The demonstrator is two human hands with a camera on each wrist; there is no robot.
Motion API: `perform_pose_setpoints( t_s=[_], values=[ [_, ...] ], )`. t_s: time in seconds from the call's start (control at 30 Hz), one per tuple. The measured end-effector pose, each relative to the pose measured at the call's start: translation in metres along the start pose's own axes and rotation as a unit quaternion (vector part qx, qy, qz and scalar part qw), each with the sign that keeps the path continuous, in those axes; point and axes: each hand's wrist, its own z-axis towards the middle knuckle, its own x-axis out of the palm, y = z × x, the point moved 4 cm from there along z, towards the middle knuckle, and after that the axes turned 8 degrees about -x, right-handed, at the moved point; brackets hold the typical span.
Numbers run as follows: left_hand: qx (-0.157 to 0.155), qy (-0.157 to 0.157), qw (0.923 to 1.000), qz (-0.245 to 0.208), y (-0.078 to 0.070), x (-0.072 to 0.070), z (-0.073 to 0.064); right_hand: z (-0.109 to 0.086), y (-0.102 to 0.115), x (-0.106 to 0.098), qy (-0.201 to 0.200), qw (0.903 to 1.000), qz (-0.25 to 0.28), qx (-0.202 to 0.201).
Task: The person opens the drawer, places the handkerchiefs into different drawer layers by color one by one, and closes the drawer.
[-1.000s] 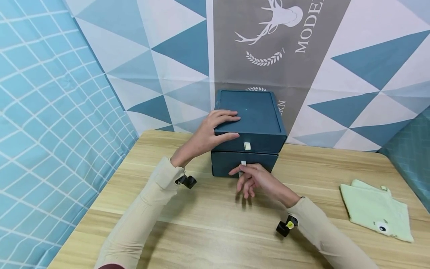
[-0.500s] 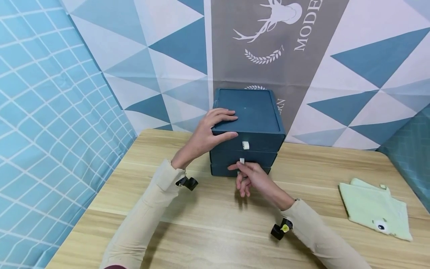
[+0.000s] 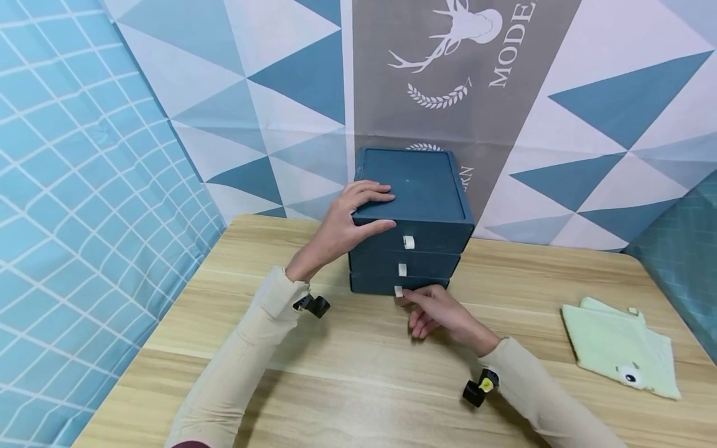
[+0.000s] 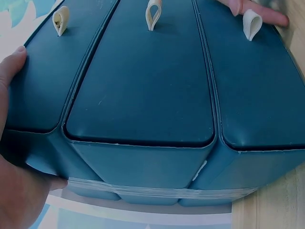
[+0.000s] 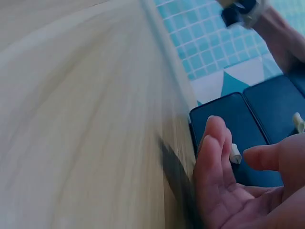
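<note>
Left hand (image 3: 351, 214): spread over the left edge of the cabinet (image 3: 426, 183), fingers laid on top, thumb against the front; it presses, not clenched.
Right hand (image 3: 439, 309): low before the front, fingers extended; the right wrist view shows a gap between thumb and fingers, so nothing seems grasped. Whether a fingertip touches the bottom tab (image 3: 398, 291) I cannot tell.
Bottom tab, handling: to draw on it well, pinch the loop near its root, pull level toward the near side, and let the left palm keep the light cabinet from tipping or sliding.
Drawers: three fronts, looking flush in the left wrist view; the middle tab (image 3: 402, 270) and top tab (image 3: 409, 242) are free.
Change: half a second ago the right hand was at the middle tab; now it is lower, leaving that tab uncovered. The left hand holds its place.
Cabinet: far side of the table (image 3: 336, 386), before the patterned wall (image 3: 302, 93).
Cloth (image 3: 610, 348): pale green, well apart, on the right.
</note>
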Motion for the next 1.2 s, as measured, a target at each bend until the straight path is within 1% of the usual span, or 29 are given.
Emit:
perform_pose_setpoints(
  t_s=[0.1,0.2,0.3,0.4,0.47,0.57,0.9,1.2],
  values=[
    [-0.002,-0.001,1.0000,-0.006,0.001,0.000,-0.001,0.008,-0.003,0.005,0.018,0.9984,0.052,0.016],
    [-0.003,-0.002,0.9999,-0.011,0.000,0.001,0.000,0.014,-0.004,0.012,0.022,0.9966,0.077,0.017],
    [-0.003,-0.003,0.9998,-0.018,-0.007,0.001,0.001,0.016,-0.002,0.015,0.009,0.9976,0.068,0.006],
    [-0.008,-0.003,0.9996,-0.027,-0.020,-0.002,-0.001,0.016,-0.001,0.015,-0.002,0.9987,0.049,-0.008],
    [-0.010,-0.002,0.9995,-0.029,-0.028,-0.004,-0.003,0.016,-0.001,0.016,-0.003,0.9990,0.041,-0.015],
    [-0.011,0.000,0.9995,-0.030,-0.034,-0.006,-0.005,0.016,-0.002,0.017,0.001,0.9992,0.034,-0.019],
    [-0.008,-0.003,0.9994,-0.035,-0.034,-0.006,-0.007,0.013,-0.005,0.018,0.005,0.9998,0.010,-0.019],
    [-0.012,0.002,0.9991,-0.040,-0.034,-0.006,-0.007,0.000,-0.005,0.025,0.025,0.9994,0.006,-0.023]
  ],
)
